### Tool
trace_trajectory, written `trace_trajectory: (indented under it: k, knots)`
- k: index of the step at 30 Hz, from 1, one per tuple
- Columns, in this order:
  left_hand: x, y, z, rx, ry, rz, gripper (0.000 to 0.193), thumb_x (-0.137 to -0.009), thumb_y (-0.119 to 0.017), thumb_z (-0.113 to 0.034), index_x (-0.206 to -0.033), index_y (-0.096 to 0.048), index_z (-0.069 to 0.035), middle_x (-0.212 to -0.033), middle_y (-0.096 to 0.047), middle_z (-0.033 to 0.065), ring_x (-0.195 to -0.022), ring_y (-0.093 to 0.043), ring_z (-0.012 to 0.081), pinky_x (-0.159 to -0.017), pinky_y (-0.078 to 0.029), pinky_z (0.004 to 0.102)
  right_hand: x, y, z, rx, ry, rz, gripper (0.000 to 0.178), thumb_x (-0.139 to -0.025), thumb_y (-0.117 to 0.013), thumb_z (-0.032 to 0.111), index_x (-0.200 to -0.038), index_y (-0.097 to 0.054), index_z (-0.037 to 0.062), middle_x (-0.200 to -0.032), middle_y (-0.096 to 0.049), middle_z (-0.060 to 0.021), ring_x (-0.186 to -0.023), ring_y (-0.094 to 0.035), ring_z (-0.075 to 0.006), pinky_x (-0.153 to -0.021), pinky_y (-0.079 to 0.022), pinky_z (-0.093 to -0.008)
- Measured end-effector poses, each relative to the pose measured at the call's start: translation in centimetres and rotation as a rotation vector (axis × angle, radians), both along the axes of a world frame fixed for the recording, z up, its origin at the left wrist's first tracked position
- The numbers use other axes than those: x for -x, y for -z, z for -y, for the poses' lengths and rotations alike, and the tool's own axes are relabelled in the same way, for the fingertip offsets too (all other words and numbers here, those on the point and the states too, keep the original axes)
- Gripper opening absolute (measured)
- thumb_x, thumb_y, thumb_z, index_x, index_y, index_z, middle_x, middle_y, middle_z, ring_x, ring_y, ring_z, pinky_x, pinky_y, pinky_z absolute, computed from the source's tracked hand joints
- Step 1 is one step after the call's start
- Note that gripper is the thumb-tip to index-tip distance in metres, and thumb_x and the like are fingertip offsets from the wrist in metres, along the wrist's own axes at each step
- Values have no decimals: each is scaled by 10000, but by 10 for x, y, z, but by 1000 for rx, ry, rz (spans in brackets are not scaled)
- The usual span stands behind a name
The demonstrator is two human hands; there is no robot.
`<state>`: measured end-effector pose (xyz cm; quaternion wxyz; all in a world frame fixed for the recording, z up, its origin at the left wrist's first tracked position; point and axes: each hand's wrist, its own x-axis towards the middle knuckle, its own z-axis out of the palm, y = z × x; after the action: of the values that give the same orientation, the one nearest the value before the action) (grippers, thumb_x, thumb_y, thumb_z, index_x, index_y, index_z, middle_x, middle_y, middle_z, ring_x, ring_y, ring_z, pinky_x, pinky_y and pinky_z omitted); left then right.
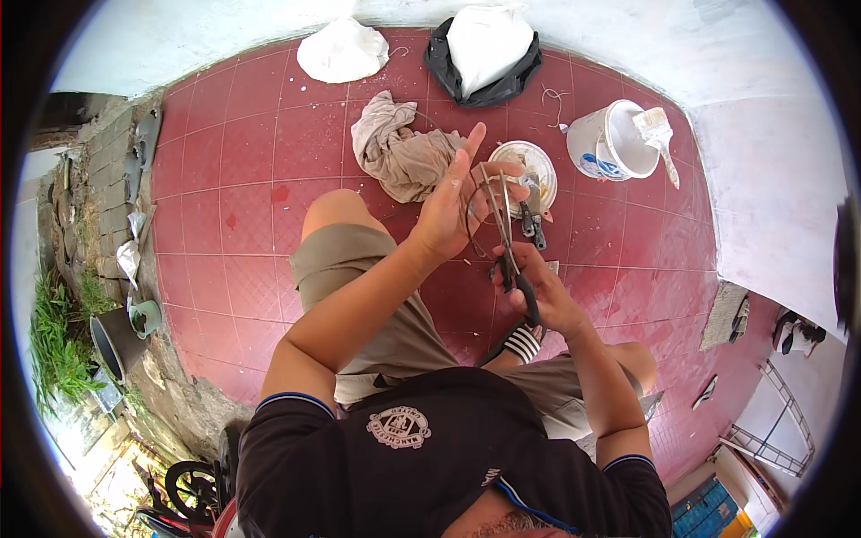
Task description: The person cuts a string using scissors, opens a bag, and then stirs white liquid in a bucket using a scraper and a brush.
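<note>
My right hand (543, 289) is closed round the black handles of a pair of scissors (506, 229), whose long metal blades point away from me and stand slightly apart. Beside the blades, my left hand (448, 208) is raised with its fingers stretched and spread. Some of its fingers pass behind the blade tips; whether they touch is unclear. A thin dark loop (470, 235), like wire or cord, curves between the left palm and the scissors. Just beyond the hands lies a round white lid (541, 163) with dark-handled tools (536, 226) resting on it.
A crumpled beige cloth (399, 148) lies on the red tiled floor (229, 170). At the right stands a white bucket (587, 134) with a brush (657, 134) on its rim. Near the far wall sit a white bag (343, 51) and a white sack in a black bag (520, 85).
</note>
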<state>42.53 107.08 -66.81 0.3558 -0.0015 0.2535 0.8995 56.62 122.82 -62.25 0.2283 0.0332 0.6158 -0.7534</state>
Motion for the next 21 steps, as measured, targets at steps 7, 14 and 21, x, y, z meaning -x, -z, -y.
trace_trajectory:
  k: [7, 14, 21]
  knots:
    - [-18, 4, -13, 264, -94, -81, 535, -1094, -299, -454, -1481, -366, -92, -877, -631, 88, -780, -670, 202, -761, -575, 339, 6, 11, 12, 19, 80, 20, 636, -958, -688, 356, -1410, -397, 16, -1013, -559, -56, -916, -563, -125, -833, -465, -291]
    - [-32, 12, -22, 640, -204, -213, 445, -1101, -336, -424, -1190, -551, -45, -756, -586, 20, -599, -506, 59, -503, -392, 230, 3, 25, 18, 21, 164, 27, 628, -981, -657, 375, -1416, -391, 9, -995, -569, -46, -854, -588, -116, -752, -482, -268]
    - [-36, 8, -23, 623, -236, -204, 408, -1097, -379, -402, -1126, -563, -39, -723, -548, -4, -524, -415, 43, -458, -339, 212, 0, 25, 26, -28, 222, 61, 527, -1003, -631, 331, -1386, -429, 29, -983, -561, -29, -834, -584, -95, -715, -472, -249]
